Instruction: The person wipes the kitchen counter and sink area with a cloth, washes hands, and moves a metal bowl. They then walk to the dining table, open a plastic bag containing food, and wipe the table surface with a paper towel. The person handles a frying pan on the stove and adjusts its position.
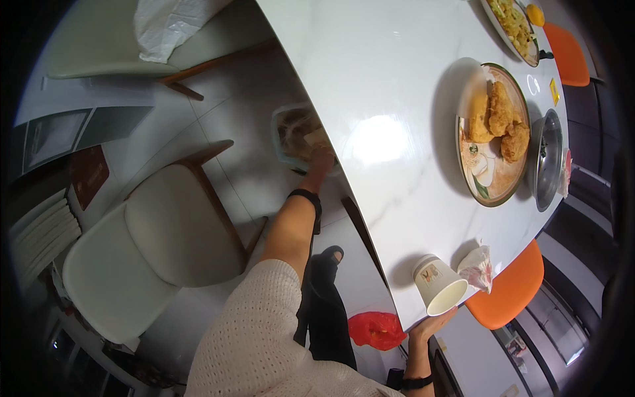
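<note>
My left hand [322, 161] reaches down into a plastic-lined bin [279, 144] beside the table. The table edge hides part of the bin, and a pale scrap [314, 138] lies by my fingers. Whether I grip it is unclear. At the near corner of the white marbled table [377, 198], my right hand [430, 325] is against the edge, just below a white paper cup [430, 278]. The cup's rim hides some of the fingers, so I cannot tell if they touch the cup. Next to the cup sits a crumpled white-and-red plastic wrapper [476, 268].
A plate of fried food [476, 168], a metal bowl [549, 159] and another food plate [516, 30] stand on the table. Pale chairs [163, 223] are at left, an orange seat [511, 288] at right. A red plastic bag [377, 331] is below the table corner.
</note>
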The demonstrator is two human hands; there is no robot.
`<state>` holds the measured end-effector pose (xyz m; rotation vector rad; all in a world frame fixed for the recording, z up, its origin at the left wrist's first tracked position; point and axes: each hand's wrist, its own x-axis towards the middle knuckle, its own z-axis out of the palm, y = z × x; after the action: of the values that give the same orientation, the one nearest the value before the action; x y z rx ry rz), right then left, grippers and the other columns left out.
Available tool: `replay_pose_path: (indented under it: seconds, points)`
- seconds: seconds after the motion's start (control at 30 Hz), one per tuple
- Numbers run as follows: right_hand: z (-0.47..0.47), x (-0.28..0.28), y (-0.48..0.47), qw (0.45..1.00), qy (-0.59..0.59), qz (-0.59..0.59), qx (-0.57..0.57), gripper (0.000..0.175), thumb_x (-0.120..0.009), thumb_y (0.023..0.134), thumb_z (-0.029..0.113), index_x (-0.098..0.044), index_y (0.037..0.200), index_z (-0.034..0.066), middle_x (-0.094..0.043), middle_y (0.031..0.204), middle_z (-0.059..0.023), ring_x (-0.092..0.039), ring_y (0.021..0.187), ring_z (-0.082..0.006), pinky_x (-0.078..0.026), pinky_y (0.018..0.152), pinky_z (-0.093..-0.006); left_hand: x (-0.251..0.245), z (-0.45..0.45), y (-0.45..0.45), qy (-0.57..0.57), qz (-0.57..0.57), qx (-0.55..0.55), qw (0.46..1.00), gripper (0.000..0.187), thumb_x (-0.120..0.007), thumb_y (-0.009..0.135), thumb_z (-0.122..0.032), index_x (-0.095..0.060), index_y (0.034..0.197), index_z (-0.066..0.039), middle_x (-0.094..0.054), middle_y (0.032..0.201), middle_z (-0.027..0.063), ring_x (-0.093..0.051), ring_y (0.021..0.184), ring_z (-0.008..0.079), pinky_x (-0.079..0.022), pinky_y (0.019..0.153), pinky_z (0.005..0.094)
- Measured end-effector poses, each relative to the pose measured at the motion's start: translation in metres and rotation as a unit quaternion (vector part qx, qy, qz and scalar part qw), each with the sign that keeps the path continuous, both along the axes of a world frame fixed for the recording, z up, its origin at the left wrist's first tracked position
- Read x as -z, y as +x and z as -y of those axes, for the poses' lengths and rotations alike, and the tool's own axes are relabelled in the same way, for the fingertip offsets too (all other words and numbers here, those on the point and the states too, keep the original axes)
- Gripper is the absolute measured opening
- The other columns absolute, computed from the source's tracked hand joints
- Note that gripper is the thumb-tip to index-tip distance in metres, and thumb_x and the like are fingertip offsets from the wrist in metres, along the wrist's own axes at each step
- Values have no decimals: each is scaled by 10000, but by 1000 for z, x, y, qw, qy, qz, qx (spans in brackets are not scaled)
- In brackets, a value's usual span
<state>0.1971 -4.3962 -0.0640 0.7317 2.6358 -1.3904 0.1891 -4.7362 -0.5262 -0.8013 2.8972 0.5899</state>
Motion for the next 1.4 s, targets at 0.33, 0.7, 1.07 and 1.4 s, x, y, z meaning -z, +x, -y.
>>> replay_pose_path:
  seconds: [0.33,0.7,1.07,1.4]
  points:
    - [1,5,-1,991,131,-17,12,601,-322,1000,397,-268,1362,-80,-368,1343,-196,-391,1213,-269,-275,1052,-363,-156,32,55,229,-46,-400,886,228,-624,762,-229,-632,857,-22,-659,892,173,-644,799,328,-511,701,392]
    - [7,9,-1,997,57,-46,-21,475,-373,969,231,-319,1322,-82,-394,1301,-270,-425,1171,-345,-310,1006,-403,-426,82,134,331,-277,-352,830,225,-589,725,80,-501,910,-14,-584,892,63,-556,787,127,-456,716,256]
    - [-18,-181,-38,895,-131,-168,-392,668,-669,792,160,-352,1364,22,-375,1388,-179,-379,1273,-303,-305,1047,-401,-680,-77,79,466,-264,-168,828,159,-586,826,65,-583,985,53,-643,903,74,-619,809,113,-505,738,243]
    - [-39,-240,-68,808,-231,-6,-542,333,-510,864,9,-491,1195,33,-650,837,-193,-669,799,-277,-502,731,-336,-719,-213,25,601,-213,17,770,90,-583,903,-83,-586,960,-12,-604,871,12,-531,841,48,-423,746,197]
